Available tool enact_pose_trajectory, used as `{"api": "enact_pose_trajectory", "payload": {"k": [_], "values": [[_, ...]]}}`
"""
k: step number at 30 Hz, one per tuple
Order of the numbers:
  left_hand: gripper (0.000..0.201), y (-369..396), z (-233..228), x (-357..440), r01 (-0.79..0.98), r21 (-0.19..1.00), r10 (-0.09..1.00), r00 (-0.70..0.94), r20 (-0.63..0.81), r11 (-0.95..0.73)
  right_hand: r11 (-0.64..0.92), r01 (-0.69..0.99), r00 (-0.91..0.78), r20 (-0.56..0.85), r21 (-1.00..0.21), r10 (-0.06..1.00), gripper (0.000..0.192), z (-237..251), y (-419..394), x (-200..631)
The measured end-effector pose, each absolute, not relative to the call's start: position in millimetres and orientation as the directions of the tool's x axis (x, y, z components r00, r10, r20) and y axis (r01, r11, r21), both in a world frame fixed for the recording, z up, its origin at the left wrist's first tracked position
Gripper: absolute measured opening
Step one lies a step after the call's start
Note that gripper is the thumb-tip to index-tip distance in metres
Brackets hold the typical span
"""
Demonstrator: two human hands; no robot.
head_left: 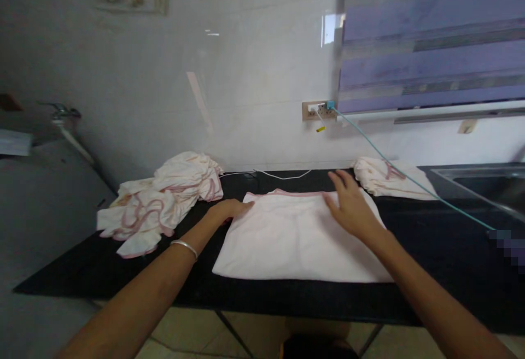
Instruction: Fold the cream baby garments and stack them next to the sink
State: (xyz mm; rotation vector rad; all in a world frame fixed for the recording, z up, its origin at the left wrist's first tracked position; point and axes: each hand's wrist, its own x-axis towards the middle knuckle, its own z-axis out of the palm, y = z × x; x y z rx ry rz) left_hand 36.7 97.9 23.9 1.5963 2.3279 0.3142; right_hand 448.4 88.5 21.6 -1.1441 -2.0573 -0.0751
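Observation:
A folded white cloth with pink edging (297,244) lies spread in front of me. My left hand (232,210) is at its upper left side, thumb over the top and the other fingers mostly hidden at the edge, seemingly gripping it. Over the cloth's right part is my right hand (348,206), fingers apart and holding nothing; whether it touches the fabric I cannot tell.
On the black counter (123,280), a crumpled heap of pink-edged cloths (164,200) sits left and another bundled cloth (391,178) back right. A green cord (381,154) runs from the wall socket (319,110) across the right side, near a metal sink (484,184).

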Motion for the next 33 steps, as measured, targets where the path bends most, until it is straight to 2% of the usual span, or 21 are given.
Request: {"api": "enact_pose_trajectory", "payload": {"k": [3,5,7,9,12,14,15,17,19,23,27,31,33], "values": [[0.099,88.9,9.1,48.3,0.891,0.211,0.913,-0.371,-0.169,0.402,0.600,0.736,-0.439,0.454,-0.312,0.775,0.066,-3.5,51.6,396.6],[0.100,82.5,4.9,54.3,0.889,0.250,0.922,-0.359,-0.143,0.385,0.577,0.756,-0.505,0.285,-0.308,0.815,0.063,-23.8,42.1,377.7],[0.091,74.4,6.7,58.3,0.871,0.329,0.932,-0.341,-0.126,0.364,0.561,0.775,-0.524,0.200,-0.290,0.828,0.064,-36.8,41.1,371.7],[0.073,65.2,12.8,61.6,0.860,0.401,0.949,-0.292,-0.116,0.314,0.565,0.778,-0.532,0.190,-0.275,0.825,0.065,-40.5,42.9,373.4],[0.052,54.1,23.9,67.3,0.723,0.657,0.976,-0.130,-0.174,0.213,0.572,0.774,-0.535,0.203,-0.272,0.820,0.066,-37.2,43.6,378.0],[0.051,51.0,29.4,71.5,0.561,0.813,0.987,-0.056,-0.153,0.158,0.568,0.774,-0.531,0.202,-0.281,0.823,0.065,-34.9,42.7,379.4],[0.054,50.9,31.2,73.5,0.523,0.839,0.989,-0.075,-0.127,0.148,0.568,0.770,-0.530,0.204,-0.290,0.823,0.065,-34.3,42.5,379.7],[0.056,52.4,33.3,76.4,0.560,0.809,0.977,-0.195,-0.082,0.179,0.578,0.751,-0.533,0.223,-0.318,0.816,0.066,-33.8,43.4,380.6],[0.048,54.1,33.9,77.7,0.603,0.755,0.951,-0.296,-0.088,0.258,0.582,0.732,-0.517,0.268,-0.354,0.813,0.067,-34.0,46.4,382.0],[0.042,52.2,36.1,78.5,0.589,0.709,0.916,-0.334,-0.224,0.388,0.537,0.755,-0.442,0.313,-0.377,0.841,0.065,-35.0,52.8,384.2],[0.047,45.7,43.4,81.1,0.535,0.762,0.931,-0.212,-0.298,0.366,0.519,0.794,-0.443,0.283,-0.316,0.851,0.063,-36.2,52.0,382.8],[0.062,42.4,54.7,92.6,0.362,0.883,0.949,-0.014,-0.314,0.298,0.504,0.815,-0.443,0.251,-0.287,0.860,0.061,-37.5,49.0,381.1],[0.061,44.2,63.5,106.2,0.287,0.920,0.955,0.054,-0.292,0.265,0.497,0.819,-0.444,0.232,-0.287,0.865,0.062,-39.0,48.3,381.0]]}}
